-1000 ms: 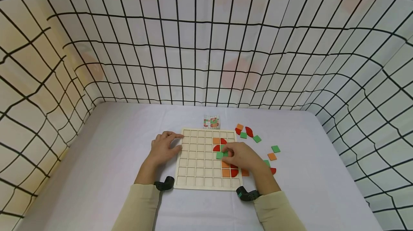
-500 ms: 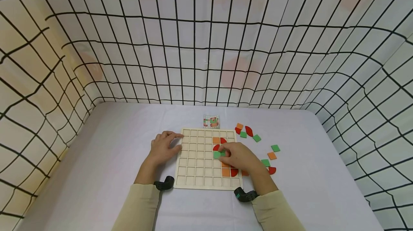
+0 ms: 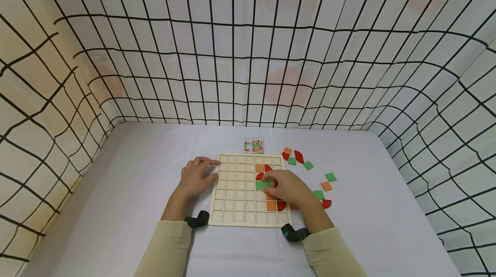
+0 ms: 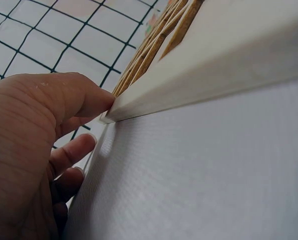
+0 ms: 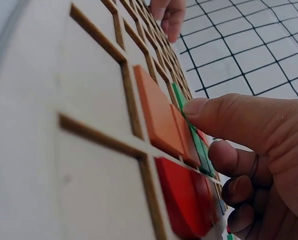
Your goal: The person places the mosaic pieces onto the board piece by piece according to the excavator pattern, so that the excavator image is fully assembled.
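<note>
A pale wooden grid board (image 3: 232, 199) lies on the white cloth. My left hand (image 3: 193, 178) rests at its left edge, thumb and index fingertips against the rim, fingers loose. Over the board's right half, my right hand (image 3: 288, 186) pinches with thumb and index at a green tile (image 5: 178, 95) in the grid. A second green square (image 3: 260, 185) sits just left of those fingertips. Orange (image 3: 259, 167) and red quarter-round (image 3: 259, 176) tiles fill cells above. Below are an orange square (image 3: 271, 206) and a red piece (image 3: 281, 206); the hand hides part of this pattern.
A small pattern card (image 3: 253, 145) stands behind the board. Loose tiles lie to the right, among them a red leaf-shaped one (image 3: 299, 156), a green square (image 3: 330, 176) and an orange square (image 3: 327, 186). Black wire mesh (image 3: 248, 70) encloses the table's back and sides.
The right hand has shifted slightly left, and the green tiles under its fingertips have slid left into line with the grid cells. The left hand has stayed put.
</note>
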A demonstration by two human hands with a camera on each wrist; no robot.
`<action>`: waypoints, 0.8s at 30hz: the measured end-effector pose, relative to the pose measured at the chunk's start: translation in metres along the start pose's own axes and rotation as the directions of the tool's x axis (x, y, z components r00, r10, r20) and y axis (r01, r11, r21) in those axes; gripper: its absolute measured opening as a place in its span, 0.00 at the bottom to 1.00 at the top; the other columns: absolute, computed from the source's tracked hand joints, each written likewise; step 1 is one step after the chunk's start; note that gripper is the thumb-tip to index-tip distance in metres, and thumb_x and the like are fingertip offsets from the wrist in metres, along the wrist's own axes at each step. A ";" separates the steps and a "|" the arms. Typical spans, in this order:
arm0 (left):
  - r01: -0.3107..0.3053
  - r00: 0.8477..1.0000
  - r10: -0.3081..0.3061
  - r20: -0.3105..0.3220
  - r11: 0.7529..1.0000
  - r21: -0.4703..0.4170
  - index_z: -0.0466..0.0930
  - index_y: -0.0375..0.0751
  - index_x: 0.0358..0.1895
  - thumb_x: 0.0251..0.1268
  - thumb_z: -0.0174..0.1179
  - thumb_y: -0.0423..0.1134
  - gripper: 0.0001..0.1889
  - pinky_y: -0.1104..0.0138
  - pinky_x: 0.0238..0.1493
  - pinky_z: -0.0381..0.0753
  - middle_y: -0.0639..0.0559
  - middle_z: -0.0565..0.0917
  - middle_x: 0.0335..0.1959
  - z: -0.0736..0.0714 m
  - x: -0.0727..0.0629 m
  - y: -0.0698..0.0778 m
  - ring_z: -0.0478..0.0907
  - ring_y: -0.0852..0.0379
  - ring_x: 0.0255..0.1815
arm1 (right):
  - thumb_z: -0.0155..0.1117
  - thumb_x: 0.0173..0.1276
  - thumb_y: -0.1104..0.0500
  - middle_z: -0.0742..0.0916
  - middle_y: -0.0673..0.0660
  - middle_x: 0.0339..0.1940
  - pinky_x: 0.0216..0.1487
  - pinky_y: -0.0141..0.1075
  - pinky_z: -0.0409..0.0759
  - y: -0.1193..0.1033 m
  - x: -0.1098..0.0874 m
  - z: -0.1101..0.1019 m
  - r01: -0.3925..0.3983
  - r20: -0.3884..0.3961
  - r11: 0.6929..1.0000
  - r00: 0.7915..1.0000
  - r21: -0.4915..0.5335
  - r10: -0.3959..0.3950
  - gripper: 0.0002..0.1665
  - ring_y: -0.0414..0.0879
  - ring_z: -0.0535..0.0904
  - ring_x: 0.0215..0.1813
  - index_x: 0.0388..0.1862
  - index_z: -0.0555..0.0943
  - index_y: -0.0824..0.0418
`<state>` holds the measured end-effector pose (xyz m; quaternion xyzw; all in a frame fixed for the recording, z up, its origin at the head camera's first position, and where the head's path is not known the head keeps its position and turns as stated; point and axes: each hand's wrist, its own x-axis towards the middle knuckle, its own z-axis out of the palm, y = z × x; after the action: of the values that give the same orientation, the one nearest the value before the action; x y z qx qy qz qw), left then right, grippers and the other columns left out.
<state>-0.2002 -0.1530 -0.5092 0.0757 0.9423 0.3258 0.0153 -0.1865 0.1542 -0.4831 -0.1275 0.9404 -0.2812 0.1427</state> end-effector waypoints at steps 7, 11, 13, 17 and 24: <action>0.004 1.000 -0.004 -0.002 1.000 -0.003 0.81 0.54 0.64 0.66 0.62 0.47 0.22 0.42 0.63 0.60 0.43 0.76 0.64 0.001 0.001 -0.001 0.69 0.41 0.63 | 0.75 0.64 0.50 0.78 0.48 0.26 0.30 0.35 0.68 0.011 -0.003 -0.013 -0.045 -0.047 0.999 0.998 0.015 0.046 0.15 0.42 0.72 0.30 0.49 0.85 0.48; -0.009 1.000 0.009 -0.017 1.000 0.000 0.82 0.53 0.63 0.66 0.62 0.47 0.22 0.42 0.61 0.61 0.43 0.76 0.63 0.002 0.001 -0.002 0.69 0.40 0.62 | 0.73 0.66 0.50 0.78 0.49 0.29 0.29 0.35 0.67 0.022 -0.006 -0.026 -0.096 -0.072 0.995 0.993 0.034 0.099 0.17 0.44 0.72 0.29 0.52 0.84 0.50; -0.011 1.000 0.011 -0.020 1.000 0.001 0.82 0.53 0.63 0.66 0.62 0.47 0.22 0.42 0.61 0.61 0.43 0.77 0.63 0.002 0.001 -0.002 0.69 0.40 0.62 | 0.72 0.67 0.51 0.79 0.50 0.30 0.30 0.35 0.68 0.029 -0.009 -0.034 -0.121 -0.090 0.992 0.988 0.031 0.123 0.18 0.44 0.72 0.30 0.54 0.84 0.51; -0.009 1.000 0.009 -0.017 1.000 0.014 0.81 0.53 0.63 0.67 0.62 0.47 0.22 0.43 0.61 0.61 0.43 0.76 0.63 0.001 0.001 -0.001 0.69 0.40 0.62 | 0.71 0.68 0.52 0.78 0.52 0.32 0.33 0.37 0.70 0.044 -0.017 -0.046 -0.158 -0.114 0.987 0.981 0.032 0.160 0.18 0.46 0.72 0.35 0.55 0.83 0.51; 0.000 1.000 0.000 -0.009 1.000 0.021 0.81 0.54 0.64 0.67 0.62 0.46 0.21 0.43 0.60 0.62 0.43 0.76 0.64 0.000 0.001 0.001 0.70 0.41 0.63 | 0.76 0.62 0.51 0.77 0.52 0.31 0.34 0.38 0.69 0.062 -0.027 -0.053 -0.209 -0.013 0.976 0.978 0.053 0.210 0.14 0.47 0.72 0.36 0.45 0.84 0.52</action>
<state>-0.2008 -0.1521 -0.5091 0.0745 0.9458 0.3161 0.0102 -0.1894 0.2390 -0.4708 -0.0213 0.9423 -0.2899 0.1663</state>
